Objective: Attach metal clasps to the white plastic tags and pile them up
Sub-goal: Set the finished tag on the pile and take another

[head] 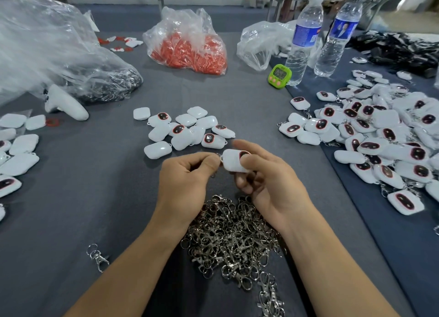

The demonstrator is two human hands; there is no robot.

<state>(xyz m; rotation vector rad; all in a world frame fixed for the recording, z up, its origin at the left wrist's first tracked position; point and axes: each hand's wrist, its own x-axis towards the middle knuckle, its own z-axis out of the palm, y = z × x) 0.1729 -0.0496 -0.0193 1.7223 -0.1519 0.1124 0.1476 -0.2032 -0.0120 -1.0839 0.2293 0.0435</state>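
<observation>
White plastic tag [234, 162], red-rimmed dark oval up, sits crosswise gripped in my right hand [268, 183], loop leftward; my left hand [187, 174] pinches a metal clasp [220, 159] there, above the clasp heap [232, 236] by the bench [118, 197]'s near edge.

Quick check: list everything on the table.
held tag: one, white, right hand
held clasp: one, silver, left hand
clasp heap: many, silver, under wrists
loose clasp: one, silver, left of heap
bare tags: small pile, white, centre
finished tags: many, white, right
side tags: several, white, left
bag: one, clear, orange pieces, far centre
bottles: two, clear, far right
timer: one, green, by bottles
left hand: one, pinching held clasp
right hand: one, gripping held tag
</observation>
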